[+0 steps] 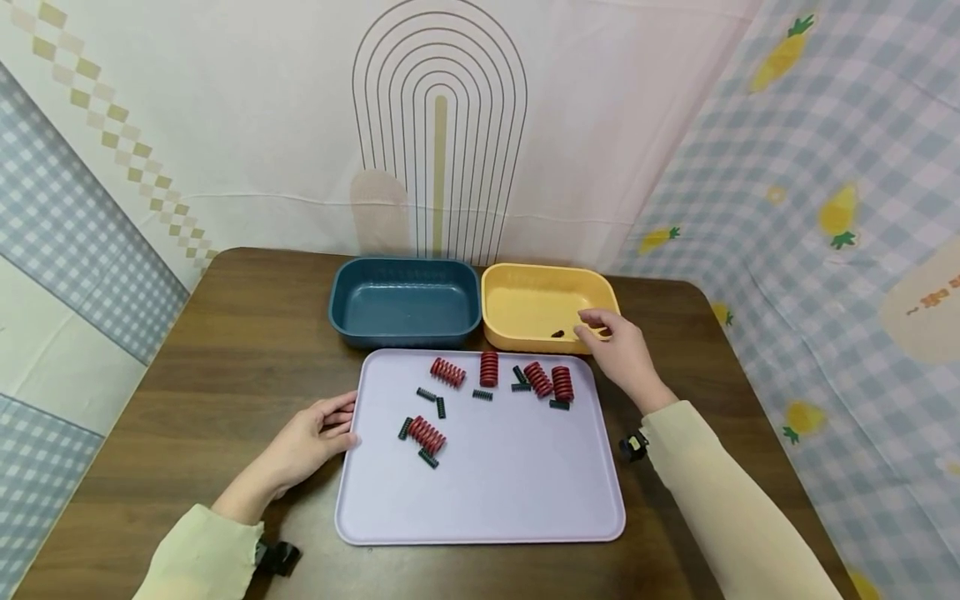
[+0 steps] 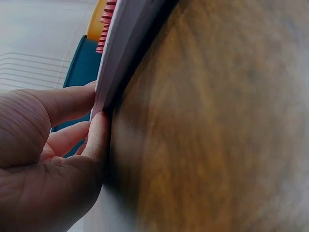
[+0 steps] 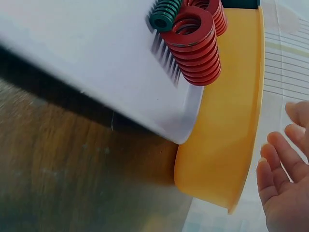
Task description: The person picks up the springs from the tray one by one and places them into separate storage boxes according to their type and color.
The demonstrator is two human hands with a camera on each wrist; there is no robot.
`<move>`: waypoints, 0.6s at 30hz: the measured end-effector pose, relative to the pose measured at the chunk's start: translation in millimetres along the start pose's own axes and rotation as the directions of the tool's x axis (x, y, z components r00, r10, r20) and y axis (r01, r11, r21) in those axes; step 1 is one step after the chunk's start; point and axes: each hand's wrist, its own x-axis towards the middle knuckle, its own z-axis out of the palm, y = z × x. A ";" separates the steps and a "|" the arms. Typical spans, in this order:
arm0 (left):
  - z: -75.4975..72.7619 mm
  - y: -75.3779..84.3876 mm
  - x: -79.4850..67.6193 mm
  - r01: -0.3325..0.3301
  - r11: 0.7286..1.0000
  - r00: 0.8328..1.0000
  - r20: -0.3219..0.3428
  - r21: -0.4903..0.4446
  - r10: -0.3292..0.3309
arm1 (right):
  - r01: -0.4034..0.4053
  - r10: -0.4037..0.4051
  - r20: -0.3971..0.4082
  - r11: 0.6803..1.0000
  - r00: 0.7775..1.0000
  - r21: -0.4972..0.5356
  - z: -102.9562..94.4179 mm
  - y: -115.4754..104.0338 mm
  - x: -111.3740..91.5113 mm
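My left hand (image 1: 311, 442) rests at the left edge of a pale lilac tray (image 1: 517, 492), its thumb and fingertips against the rim. Over the front right corner of a yellow bin (image 1: 525, 304) hovers my right hand (image 1: 618, 350), fingers loosely bent and holding nothing. Below its fingertips, a small dark object (image 1: 557, 334) shows in the bin. Several thick red coil springs (image 1: 427, 435) lie on the tray, mostly along its far side. Thin dark green springs (image 1: 440, 407) are scattered among them. The right wrist view shows a red spring (image 3: 200, 53) beside a green spring (image 3: 165, 14).
A dark teal bin (image 1: 405, 304) stands left of the yellow one, both behind the tray on a brown wooden table (image 1: 180, 400). Patterned cloth (image 1: 285, 125) hangs behind the table and along its sides.
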 end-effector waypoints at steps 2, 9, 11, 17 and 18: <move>0.3 0.0 0.4 -0.002 1.000 1.000 -0.001 -0.001 0.002 | 0.025 -0.025 0.006 1.000 1.000 0.001 -2.2 -0.5 -3.3; 1.2 -0.3 0.7 -0.007 1.000 1.000 -0.005 -0.015 0.007 | 0.058 -0.059 0.065 0.998 0.996 0.019 -8.6 -1.7 -17.1; 1.2 -0.6 0.4 -0.008 1.000 1.000 -0.009 -0.015 0.007 | 0.045 -0.047 0.087 0.999 0.995 0.021 -9.6 -1.2 -21.5; 1.6 -0.8 -0.7 -0.003 1.000 1.000 -0.009 -0.017 0.002 | 0.000 -0.004 0.159 1.000 0.987 0.028 -10.6 4.2 -33.6; 1.6 -0.8 -0.8 -0.002 1.000 1.000 -0.008 -0.018 0.002 | -0.006 0.001 0.175 1.000 0.985 0.029 -10.2 5.3 -35.5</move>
